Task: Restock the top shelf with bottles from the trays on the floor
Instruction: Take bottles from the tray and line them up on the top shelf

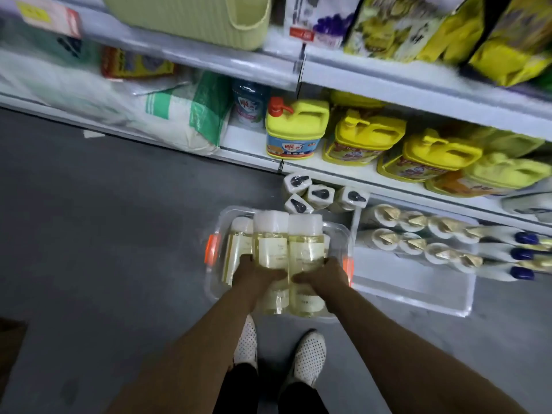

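A clear plastic tray (215, 282) with orange latches sits on the grey floor just ahead of my feet. It holds several bottles of pale yellow liquid with white caps. My left hand (254, 271) grips one bottle (270, 248) and my right hand (321, 273) grips the bottle (305, 249) beside it. Both bottles stand upright, raised above the others in the tray. A further bottle (239, 240) stays in the tray at the left. The top shelf is out of view.
A second clear tray (418, 289) to the right holds white bottles with gold and blue caps lying down. White pump bottles (319, 194) stand by the shelf base. Yellow detergent jugs (294, 127) fill the bottom shelf; sacks (185, 115) lie to the left.
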Action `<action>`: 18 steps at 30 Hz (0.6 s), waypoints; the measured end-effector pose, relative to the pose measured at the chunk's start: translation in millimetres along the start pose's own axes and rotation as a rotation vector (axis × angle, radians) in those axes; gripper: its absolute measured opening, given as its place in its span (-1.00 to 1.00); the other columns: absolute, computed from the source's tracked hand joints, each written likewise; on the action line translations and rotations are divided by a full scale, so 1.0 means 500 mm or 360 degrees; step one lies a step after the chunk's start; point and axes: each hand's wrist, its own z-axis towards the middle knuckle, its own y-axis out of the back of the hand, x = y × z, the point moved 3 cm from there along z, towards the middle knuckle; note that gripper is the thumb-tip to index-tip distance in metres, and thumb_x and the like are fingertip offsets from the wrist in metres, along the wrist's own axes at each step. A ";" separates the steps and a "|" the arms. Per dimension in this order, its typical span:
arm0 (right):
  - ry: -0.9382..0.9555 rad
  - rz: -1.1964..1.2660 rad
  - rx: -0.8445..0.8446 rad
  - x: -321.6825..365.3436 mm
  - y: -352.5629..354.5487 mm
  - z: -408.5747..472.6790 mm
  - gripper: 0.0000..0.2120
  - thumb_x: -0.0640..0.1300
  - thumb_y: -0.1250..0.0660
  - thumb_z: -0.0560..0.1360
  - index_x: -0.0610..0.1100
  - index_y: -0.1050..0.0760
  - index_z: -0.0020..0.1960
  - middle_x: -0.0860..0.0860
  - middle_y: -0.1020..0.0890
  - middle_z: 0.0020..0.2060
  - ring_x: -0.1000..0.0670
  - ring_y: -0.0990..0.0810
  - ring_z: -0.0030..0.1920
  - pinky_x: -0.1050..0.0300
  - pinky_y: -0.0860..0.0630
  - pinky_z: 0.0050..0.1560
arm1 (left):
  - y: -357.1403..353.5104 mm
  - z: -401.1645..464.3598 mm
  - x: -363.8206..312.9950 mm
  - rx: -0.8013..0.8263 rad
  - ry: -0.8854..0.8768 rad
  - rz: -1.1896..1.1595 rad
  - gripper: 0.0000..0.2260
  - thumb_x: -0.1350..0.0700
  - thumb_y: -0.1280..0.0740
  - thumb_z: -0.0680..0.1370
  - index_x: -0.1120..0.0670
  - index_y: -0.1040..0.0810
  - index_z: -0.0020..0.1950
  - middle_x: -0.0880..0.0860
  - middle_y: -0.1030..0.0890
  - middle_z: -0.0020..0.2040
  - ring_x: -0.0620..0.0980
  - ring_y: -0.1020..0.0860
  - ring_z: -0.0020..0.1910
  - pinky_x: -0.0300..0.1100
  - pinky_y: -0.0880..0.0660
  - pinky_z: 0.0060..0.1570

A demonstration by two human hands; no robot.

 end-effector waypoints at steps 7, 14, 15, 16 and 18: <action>0.0269 -0.0001 -0.0008 0.112 0.125 -0.224 -0.37 -0.03 -0.69 0.14 -0.08 -0.50 0.13 0.04 -0.66 -0.09 0.06 -0.65 -0.16 0.24 -0.50 -0.37 | 0.078 -0.248 -0.121 0.0172 -0.0220 -0.0277 -0.61 0.22 -0.63 0.31 0.02 -0.62 0.06 0.06 -0.73 -0.02 0.04 -0.71 -0.08 0.02 -0.66 -0.09; 0.0671 0.0136 -0.0054 0.243 0.262 -0.499 -0.44 -0.07 -0.69 0.21 0.01 -0.43 0.05 0.04 -0.64 -0.04 0.06 -0.63 -0.11 0.03 -0.64 -0.07 | 0.162 -0.490 -0.269 0.0189 -0.0454 -0.0373 -0.18 -0.01 -0.68 -0.03 0.03 -0.53 0.20 0.08 -0.72 0.03 0.12 -0.71 -0.03 0.18 -0.64 0.02; 0.0721 0.0172 -0.0063 0.257 0.285 -0.538 -0.42 -0.07 -0.69 0.22 0.00 -0.41 0.08 0.04 -0.63 -0.03 0.07 -0.62 -0.11 0.02 -0.64 -0.06 | 0.174 -0.536 -0.291 0.0200 -0.0497 -0.0374 -0.19 0.00 -0.69 0.01 0.05 -0.54 0.23 0.09 -0.72 0.04 0.12 -0.71 -0.02 0.17 -0.64 0.03; 0.0767 0.0202 -0.0069 0.272 0.302 -0.571 -0.39 -0.06 -0.69 0.22 -0.01 -0.39 0.11 0.06 -0.62 -0.03 0.06 -0.62 -0.10 0.02 -0.64 -0.05 | 0.183 -0.575 -0.310 0.0228 -0.0556 -0.0377 -0.23 0.04 -0.70 0.08 0.07 -0.55 0.26 0.09 -0.72 0.04 0.12 -0.71 -0.02 0.16 -0.64 0.03; 0.0858 0.0232 -0.0111 0.306 0.342 -0.647 -0.33 -0.02 -0.71 0.18 -0.02 -0.39 0.12 0.08 -0.62 -0.05 0.03 -0.64 -0.06 0.03 -0.64 -0.03 | 0.206 -0.657 -0.347 0.0250 -0.0684 -0.0400 -0.26 0.09 -0.70 0.15 0.09 -0.55 0.29 0.09 -0.72 0.06 0.11 -0.72 -0.01 0.15 -0.65 -0.01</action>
